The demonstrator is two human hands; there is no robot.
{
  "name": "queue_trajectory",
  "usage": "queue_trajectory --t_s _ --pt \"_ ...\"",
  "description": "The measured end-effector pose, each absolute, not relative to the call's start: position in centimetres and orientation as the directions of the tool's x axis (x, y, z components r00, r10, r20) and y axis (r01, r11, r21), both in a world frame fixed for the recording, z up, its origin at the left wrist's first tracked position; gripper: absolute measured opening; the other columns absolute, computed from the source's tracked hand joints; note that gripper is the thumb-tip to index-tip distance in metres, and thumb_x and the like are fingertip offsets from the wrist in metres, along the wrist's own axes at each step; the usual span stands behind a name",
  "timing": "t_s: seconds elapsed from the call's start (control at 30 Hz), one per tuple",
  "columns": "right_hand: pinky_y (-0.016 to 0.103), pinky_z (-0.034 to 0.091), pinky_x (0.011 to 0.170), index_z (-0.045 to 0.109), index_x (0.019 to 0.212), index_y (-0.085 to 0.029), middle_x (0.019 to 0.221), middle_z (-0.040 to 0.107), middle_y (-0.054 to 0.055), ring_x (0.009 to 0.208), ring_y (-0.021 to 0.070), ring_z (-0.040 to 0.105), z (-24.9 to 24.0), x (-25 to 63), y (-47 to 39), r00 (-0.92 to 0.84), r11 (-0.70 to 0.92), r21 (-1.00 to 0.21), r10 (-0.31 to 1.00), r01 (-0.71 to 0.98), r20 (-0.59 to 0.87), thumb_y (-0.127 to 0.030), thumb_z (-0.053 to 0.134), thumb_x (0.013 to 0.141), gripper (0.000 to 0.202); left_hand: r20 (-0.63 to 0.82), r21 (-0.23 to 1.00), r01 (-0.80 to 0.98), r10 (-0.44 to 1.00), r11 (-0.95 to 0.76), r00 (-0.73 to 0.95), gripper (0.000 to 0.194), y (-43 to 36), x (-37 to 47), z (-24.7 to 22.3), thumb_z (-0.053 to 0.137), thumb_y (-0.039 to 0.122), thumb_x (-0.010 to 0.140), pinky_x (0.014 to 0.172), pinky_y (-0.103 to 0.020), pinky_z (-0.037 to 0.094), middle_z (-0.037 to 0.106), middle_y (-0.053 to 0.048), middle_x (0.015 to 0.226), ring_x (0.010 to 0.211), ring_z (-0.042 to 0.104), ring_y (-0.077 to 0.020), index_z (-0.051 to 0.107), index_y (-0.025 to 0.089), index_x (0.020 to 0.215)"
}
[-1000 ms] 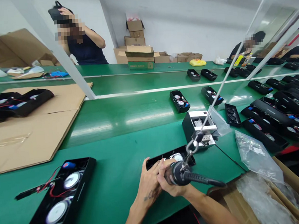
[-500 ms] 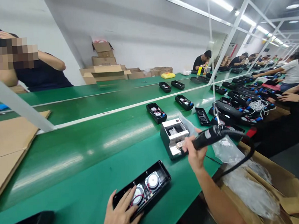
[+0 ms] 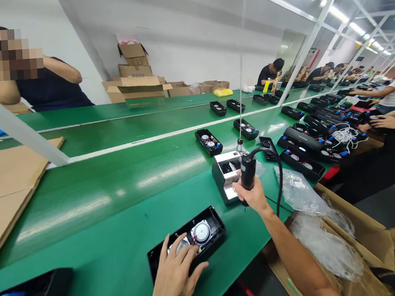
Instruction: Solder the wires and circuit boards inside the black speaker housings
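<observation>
My right hand (image 3: pixel 254 195) is wrapped round a black electric screwdriver (image 3: pixel 248 173). The tool stands nearly upright, its thin bit pointing down, and hangs from a cord with a curved black cable at its top. Just behind it is a silver and black screw feeder (image 3: pixel 224 186). Over a black speaker housing (image 3: pixel 218 218) lies my left hand (image 3: pixel 179 269), fingers spread across its near left part. Inside the housing a round speaker driver (image 3: pixel 201 232) and red wires show; a second driver is partly covered by my fingers.
Another black housing (image 3: pixel 55 288) sits at the lower left, near a cardboard sheet (image 3: pixel 13 179). More housings (image 3: pixel 209 142) line the green bench, piled at the right. An open carton (image 3: pixel 362 240) with plastic bags stands beside the bench. Co-workers sit along it.
My right hand has swung the screwdriver from a slanted to a nearly upright position, in front of the feeder. My left hand has shifted right over the housing, its fingers now over the wires.
</observation>
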State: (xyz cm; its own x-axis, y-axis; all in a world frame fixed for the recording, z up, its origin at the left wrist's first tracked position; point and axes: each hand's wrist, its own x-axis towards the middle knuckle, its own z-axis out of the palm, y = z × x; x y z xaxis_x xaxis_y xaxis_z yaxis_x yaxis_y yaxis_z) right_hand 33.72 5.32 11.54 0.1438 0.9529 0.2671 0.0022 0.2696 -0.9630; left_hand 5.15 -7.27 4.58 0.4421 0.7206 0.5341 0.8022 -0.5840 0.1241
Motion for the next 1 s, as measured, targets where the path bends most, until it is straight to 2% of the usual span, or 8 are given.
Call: queue_trajectory --t_s 0.07,0.17,0.3,0.57,0.87,1.0 --pt "0.025 0.04 0.041 0.059 0.119 -0.023 0.057 0.052 -0.013 0.038 0.0094 0.045 11.7 33.0 3.3 0.073 0.254 -0.954 0.967 -0.158 0.246 -0.035 0.083 0.088 0.041 0.498 0.162 0.829 0.77 -0.535 0.399 0.018 -7.7 6.1 4.3 0.066 0.039 0.103 0.131 -0.057 0.024 0.081 -0.001 0.102 0.122 0.07 -0.0337 0.071 0.025 0.112" --pt "0.024 0.04 0.041 0.053 0.128 -0.027 0.058 0.05 -0.014 0.037 0.009 0.043 11.5 30.9 0.4 0.062 0.294 -0.877 0.954 -0.38 0.293 -0.033 0.077 0.096 0.04 0.468 0.181 0.846 0.8 -0.501 0.374 0.015 -8.0 6.7 4.1 0.065 0.035 0.103 0.127 -0.059 0.029 0.082 0.0 0.094 0.119 0.071 -0.0344 0.073 0.025 0.111" --pt "0.021 0.04 0.041 0.052 0.129 -0.031 0.064 0.051 -0.012 0.04 0.0082 0.045 10.7 27.5 -1.8 0.083 0.369 -0.788 0.922 -0.493 0.379 -0.028 0.072 0.1 0.035 0.478 0.192 0.842 0.798 -0.503 0.368 0.016 -7.9 6.7 4.3 0.058 0.028 0.107 0.128 -0.056 0.031 0.081 0.001 0.087 0.111 0.073 -0.0291 0.074 0.026 0.109" --pt "0.02 0.042 0.043 0.054 0.131 -0.031 0.066 0.054 -0.012 0.04 0.0062 0.045 9.1 24.2 -1.9 0.019 0.37 -0.821 0.915 -0.434 0.402 -0.028 0.069 0.104 0.031 0.494 0.209 0.83 0.788 -0.517 0.367 0.013 -7.8 6.8 4.9 0.061 0.026 0.105 0.134 -0.052 0.025 0.082 0.003 0.09 0.106 0.073 -0.0255 0.074 0.024 0.109" --pt "0.021 0.043 0.044 0.049 0.131 -0.03 0.068 0.056 -0.012 0.042 0.0068 0.047 8.3 23.6 -2.4 -0.013 0.386 -0.849 0.908 -0.361 0.419 -0.031 0.068 0.104 0.033 0.487 0.226 0.832 0.799 -0.506 0.353 0.02 -8.0 6.9 5.0 0.054 0.028 0.109 0.137 -0.053 0.017 0.082 0.002 0.091 0.106 0.073 -0.0251 0.074 0.024 0.109" --pt "0.022 0.042 0.042 0.049 0.125 -0.029 0.066 0.056 -0.011 0.043 0.0081 0.046 7.9 23.5 -2.6 -0.009 0.4 -0.862 0.906 -0.313 0.423 -0.033 0.069 0.102 0.03 0.463 0.213 0.83 0.801 -0.515 0.378 0.017 -7.8 6.6 5.0 0.058 0.029 0.108 0.138 -0.055 0.016 0.082 0.002 0.095 0.108 0.074 -0.0244 0.074 0.024 0.111"
